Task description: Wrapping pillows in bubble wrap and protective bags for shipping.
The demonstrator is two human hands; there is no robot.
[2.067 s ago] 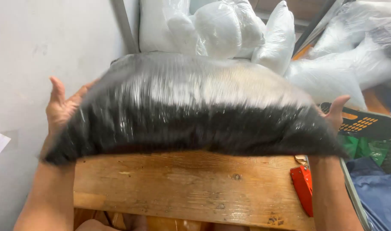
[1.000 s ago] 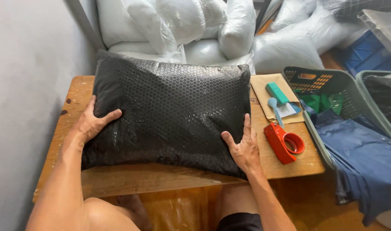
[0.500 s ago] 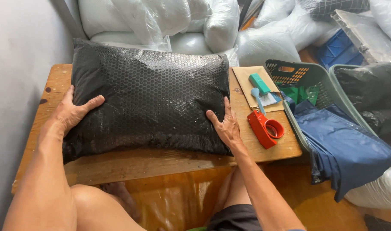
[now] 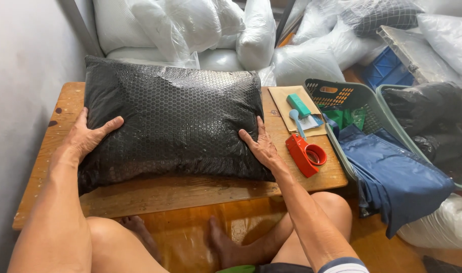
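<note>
A large black bubble-wrap bag (image 4: 170, 119), stuffed like a pillow, lies flat on a low wooden table (image 4: 190, 189). My left hand (image 4: 87, 136) rests palm down on the bag's left edge, fingers spread. On the bag's right lower corner lies my right hand (image 4: 261, 146), also flat and spread. Neither hand grips anything.
A red tape dispenser (image 4: 304, 154) sits on the table's right end, beside a brown envelope (image 4: 294, 108) with a green block and a blue scoop. Green baskets (image 4: 367, 98) with blue cloth (image 4: 392, 177) stand at right. White stuffed bags (image 4: 210, 28) are piled behind. A grey wall lies left.
The bag was held up off the table, then was laid flat on it. Both hands now press on its sides. The view has shifted slightly right.
</note>
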